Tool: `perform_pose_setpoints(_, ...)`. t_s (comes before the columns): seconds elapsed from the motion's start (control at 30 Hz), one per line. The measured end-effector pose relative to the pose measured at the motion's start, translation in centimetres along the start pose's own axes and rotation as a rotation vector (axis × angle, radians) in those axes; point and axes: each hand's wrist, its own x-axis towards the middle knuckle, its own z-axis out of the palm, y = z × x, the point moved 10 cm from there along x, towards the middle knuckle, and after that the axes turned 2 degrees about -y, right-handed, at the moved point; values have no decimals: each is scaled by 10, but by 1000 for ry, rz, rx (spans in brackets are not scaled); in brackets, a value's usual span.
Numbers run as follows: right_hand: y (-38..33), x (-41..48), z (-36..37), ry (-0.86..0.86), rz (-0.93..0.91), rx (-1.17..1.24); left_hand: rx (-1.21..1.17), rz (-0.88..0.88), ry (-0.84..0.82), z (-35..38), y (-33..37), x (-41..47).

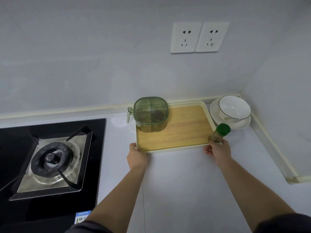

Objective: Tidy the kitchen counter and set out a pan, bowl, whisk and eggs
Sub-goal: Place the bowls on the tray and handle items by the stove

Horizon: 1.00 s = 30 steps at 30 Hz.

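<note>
A wooden tray with a cream rim (185, 132) lies on the counter against the back wall. A green seasoning box (151, 114) stands in its far left corner. My left hand (136, 156) grips the tray's near left corner. My right hand (218, 150) is at the tray's near right corner and holds a small spice jar with a green cap (219, 133) upright. A white bowl (234, 107) sits on a white plate (239, 126) in the back right corner of the counter.
A black gas hob (50, 160) with one burner fills the left side. A clear glass jug (128, 115) stands just left of the tray. Two wall sockets (199, 37) are above. A raised counter edge (276, 148) runs along the right.
</note>
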Motion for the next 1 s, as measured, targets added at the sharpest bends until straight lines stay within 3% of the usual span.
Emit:
perform_pose_setpoints(0.3, 6, 5, -4, -5, 13, 1, -112, -47, 15, 4, 0, -6)
perform_pose_setpoints(0.53, 30, -40, 26, -39, 96, 344, -596, -134, -127, 3, -12, -34)
perform_pose_setpoints(0.73, 35, -118, 98, -320, 176, 352, -547, 39, -143, -56, 7, -80)
perform_pose_setpoints(1.0, 7, -290, 182, -724, -22, 106, -647, 228, -43, -198, -18, -141)
